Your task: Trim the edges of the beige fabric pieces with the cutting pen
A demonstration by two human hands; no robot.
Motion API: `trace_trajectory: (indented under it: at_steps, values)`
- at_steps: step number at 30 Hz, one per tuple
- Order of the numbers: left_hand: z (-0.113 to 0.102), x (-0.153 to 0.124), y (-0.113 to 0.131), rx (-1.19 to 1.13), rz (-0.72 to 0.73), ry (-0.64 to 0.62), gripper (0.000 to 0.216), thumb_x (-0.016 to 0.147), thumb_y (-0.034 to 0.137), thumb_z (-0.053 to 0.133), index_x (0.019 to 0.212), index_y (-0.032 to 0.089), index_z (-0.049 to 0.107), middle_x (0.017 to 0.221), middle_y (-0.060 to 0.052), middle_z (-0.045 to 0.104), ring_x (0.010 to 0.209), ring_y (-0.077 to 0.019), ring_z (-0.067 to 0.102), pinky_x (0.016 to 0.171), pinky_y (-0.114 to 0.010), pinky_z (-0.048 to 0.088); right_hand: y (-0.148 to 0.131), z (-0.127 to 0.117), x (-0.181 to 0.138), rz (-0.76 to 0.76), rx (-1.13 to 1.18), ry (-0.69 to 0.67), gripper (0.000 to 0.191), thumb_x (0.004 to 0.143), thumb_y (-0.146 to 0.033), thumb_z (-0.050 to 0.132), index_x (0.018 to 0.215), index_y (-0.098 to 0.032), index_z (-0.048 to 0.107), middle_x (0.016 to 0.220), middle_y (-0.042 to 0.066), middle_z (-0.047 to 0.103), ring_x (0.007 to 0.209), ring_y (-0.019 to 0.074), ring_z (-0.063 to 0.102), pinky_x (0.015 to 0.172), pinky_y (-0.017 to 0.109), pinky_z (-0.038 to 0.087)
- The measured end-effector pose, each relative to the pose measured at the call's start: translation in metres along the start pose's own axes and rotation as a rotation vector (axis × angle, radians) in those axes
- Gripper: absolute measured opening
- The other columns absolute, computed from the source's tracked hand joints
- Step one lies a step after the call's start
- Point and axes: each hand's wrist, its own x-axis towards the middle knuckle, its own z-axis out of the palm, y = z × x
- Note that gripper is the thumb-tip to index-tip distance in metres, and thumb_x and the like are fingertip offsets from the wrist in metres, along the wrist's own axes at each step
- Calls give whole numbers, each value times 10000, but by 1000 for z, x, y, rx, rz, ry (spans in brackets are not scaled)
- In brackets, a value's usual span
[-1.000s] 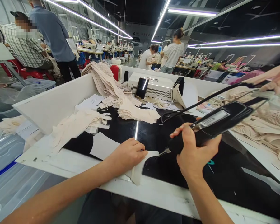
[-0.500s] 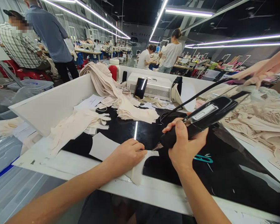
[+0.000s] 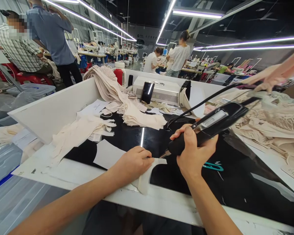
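Note:
My left hand point(image 3: 133, 163) lies on the table's near side, fingers curled together over a pale fabric piece point(image 3: 145, 181). A white sheet-like piece point(image 3: 109, 153) sticks out to its left. My right hand point(image 3: 197, 153) is wrapped around a black corded hand tool point(image 3: 208, 125) with a silver plate on its side; its exact kind is unclear. The tool's pointed metal tip point(image 3: 165, 153) is close to the fabric beside my left fingertips; I cannot tell whether it touches. Teal-handled snips point(image 3: 213, 166) lie behind my right wrist.
A stack of beige fabric point(image 3: 144, 117), a phone point(image 3: 147, 92) and a white vented box point(image 3: 156, 88) stand at the back. More cut pieces point(image 3: 83, 127) lie left, and a heap of beige garments point(image 3: 271, 120) right. Another person's hand point(image 3: 267, 78) is beside the tool's cord.
My hands and the tool are nearly still. At the back left, a standing person has raised an arm toward the head. The other person's hand at right has shifted slightly.

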Motion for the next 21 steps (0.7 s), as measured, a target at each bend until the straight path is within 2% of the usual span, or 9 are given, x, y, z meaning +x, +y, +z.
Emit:
trace_trajectory:
  at_steps: [5, 11, 21]
  values:
    - [0, 0, 0, -9, 2, 8, 197, 1167, 53, 643, 1163, 156, 811, 1178, -76, 831, 1017, -222, 762, 1013, -376, 676, 2, -8, 4, -1, -27, 38, 514, 894, -532, 982, 1154, -286, 613, 826, -106, 731, 604, 131, 678, 593, 324, 645]
    - [-1, -1, -1, -45, -16, -1, 228, 1189, 71, 601, 1173, 169, 807, 1193, -77, 829, 1039, -218, 764, 1023, -375, 677, 2, -8, 4, 1, -23, 11, 480, 908, -499, 968, 1164, -274, 630, 822, -105, 719, 604, 128, 675, 607, 316, 633]
    - [-3, -1, -2, -67, -23, 1, 228, 1221, 114, 598, 1205, 165, 819, 1188, -79, 829, 1047, -221, 765, 1010, -376, 677, -14, -3, -8, 73, 81, 13, 510, 845, -492, 1012, 1095, -284, 620, 813, -97, 738, 588, 128, 679, 558, 292, 622]
